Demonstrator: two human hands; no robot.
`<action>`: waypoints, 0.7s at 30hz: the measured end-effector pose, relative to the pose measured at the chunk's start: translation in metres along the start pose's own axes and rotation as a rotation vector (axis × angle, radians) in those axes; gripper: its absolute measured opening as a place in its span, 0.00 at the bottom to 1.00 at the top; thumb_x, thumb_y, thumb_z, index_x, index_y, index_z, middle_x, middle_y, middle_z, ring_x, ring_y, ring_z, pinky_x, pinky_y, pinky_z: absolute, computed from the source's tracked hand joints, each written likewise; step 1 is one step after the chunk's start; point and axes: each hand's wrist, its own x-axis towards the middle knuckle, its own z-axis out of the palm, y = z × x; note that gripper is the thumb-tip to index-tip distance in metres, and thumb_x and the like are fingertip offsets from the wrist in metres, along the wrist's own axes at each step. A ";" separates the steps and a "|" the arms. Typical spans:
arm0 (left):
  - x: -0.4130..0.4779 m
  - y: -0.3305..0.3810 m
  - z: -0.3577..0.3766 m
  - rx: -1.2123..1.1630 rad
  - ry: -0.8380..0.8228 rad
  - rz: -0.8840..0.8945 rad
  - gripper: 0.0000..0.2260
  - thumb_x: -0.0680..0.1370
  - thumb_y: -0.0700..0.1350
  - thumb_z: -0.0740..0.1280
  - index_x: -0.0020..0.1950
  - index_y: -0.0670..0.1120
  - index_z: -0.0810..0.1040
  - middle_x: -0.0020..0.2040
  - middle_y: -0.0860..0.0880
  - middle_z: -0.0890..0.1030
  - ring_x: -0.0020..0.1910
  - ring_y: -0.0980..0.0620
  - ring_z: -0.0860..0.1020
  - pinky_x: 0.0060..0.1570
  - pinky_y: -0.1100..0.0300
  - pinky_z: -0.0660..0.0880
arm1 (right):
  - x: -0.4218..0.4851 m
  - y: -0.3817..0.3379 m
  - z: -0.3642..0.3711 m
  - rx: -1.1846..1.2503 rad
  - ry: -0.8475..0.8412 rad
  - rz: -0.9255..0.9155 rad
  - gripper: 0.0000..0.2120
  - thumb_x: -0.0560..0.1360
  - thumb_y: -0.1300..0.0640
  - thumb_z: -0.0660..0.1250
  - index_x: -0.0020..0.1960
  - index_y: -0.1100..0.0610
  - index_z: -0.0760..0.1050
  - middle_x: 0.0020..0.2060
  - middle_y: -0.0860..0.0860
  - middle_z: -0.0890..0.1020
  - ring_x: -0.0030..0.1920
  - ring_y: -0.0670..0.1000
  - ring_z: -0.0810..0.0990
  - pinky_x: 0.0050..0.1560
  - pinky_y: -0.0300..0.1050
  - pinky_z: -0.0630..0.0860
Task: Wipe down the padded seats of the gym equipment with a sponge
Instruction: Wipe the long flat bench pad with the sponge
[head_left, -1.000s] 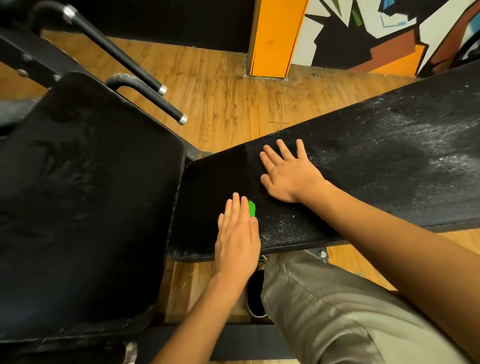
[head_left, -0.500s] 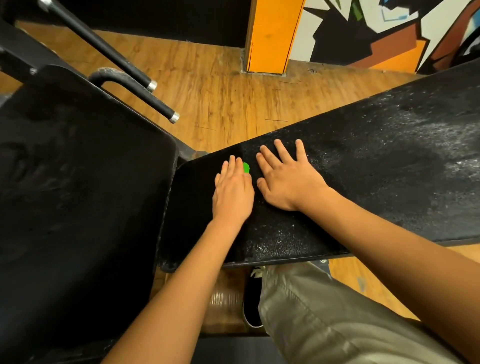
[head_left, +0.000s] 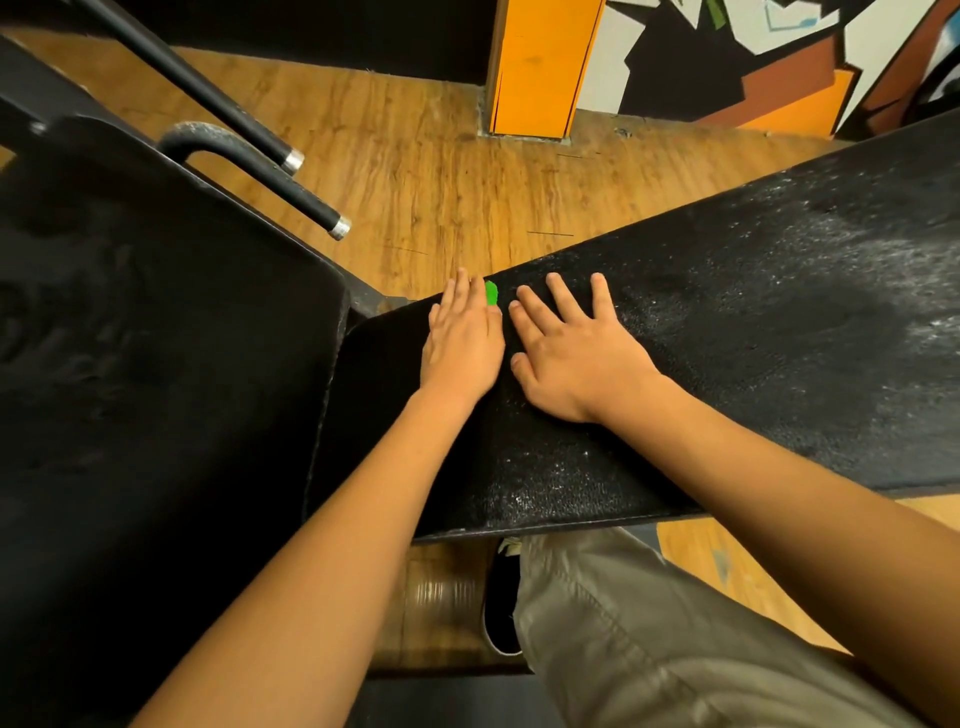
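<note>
A long black padded bench pad (head_left: 727, 332) runs from the centre to the right, speckled with wet white streaks. My left hand (head_left: 462, 343) lies flat with straight fingers at the pad's far left end, pressing a green sponge (head_left: 491, 292) of which only a small corner shows past the fingertips. My right hand (head_left: 576, 353) rests flat on the pad just to the right, fingers spread, holding nothing. A second black padded seat (head_left: 156, 374) fills the left side.
Two black metal handle bars (head_left: 270, 176) with silver ends stick out above the left seat. Wooden floor (head_left: 415, 171) lies behind, with an orange post (head_left: 540, 67) and a painted wall. My khaki trouser leg (head_left: 649, 639) and dark shoe (head_left: 501, 603) are below the pad.
My left hand has slid the sponge away from me across the pad, from its near edge to its far edge. My right hand has stayed planted in place.
</note>
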 end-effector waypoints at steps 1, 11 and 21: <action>-0.010 -0.001 0.000 0.001 -0.002 0.009 0.24 0.87 0.48 0.49 0.83 0.44 0.51 0.83 0.46 0.47 0.82 0.51 0.44 0.79 0.51 0.45 | 0.000 0.000 0.000 0.001 -0.004 -0.003 0.32 0.84 0.42 0.40 0.83 0.56 0.41 0.83 0.53 0.44 0.82 0.60 0.38 0.77 0.71 0.38; -0.128 0.010 0.007 -0.030 0.015 0.007 0.24 0.87 0.47 0.50 0.83 0.45 0.50 0.83 0.47 0.47 0.82 0.52 0.44 0.80 0.53 0.44 | -0.002 0.001 -0.004 0.014 -0.030 0.001 0.32 0.85 0.42 0.40 0.83 0.56 0.42 0.83 0.53 0.44 0.82 0.60 0.38 0.77 0.71 0.38; -0.147 0.016 0.011 -0.004 0.036 0.015 0.24 0.87 0.47 0.51 0.83 0.46 0.51 0.83 0.48 0.49 0.82 0.53 0.46 0.79 0.55 0.45 | -0.003 0.000 -0.005 0.031 -0.027 0.013 0.32 0.84 0.42 0.41 0.84 0.55 0.43 0.83 0.53 0.45 0.82 0.59 0.40 0.77 0.70 0.38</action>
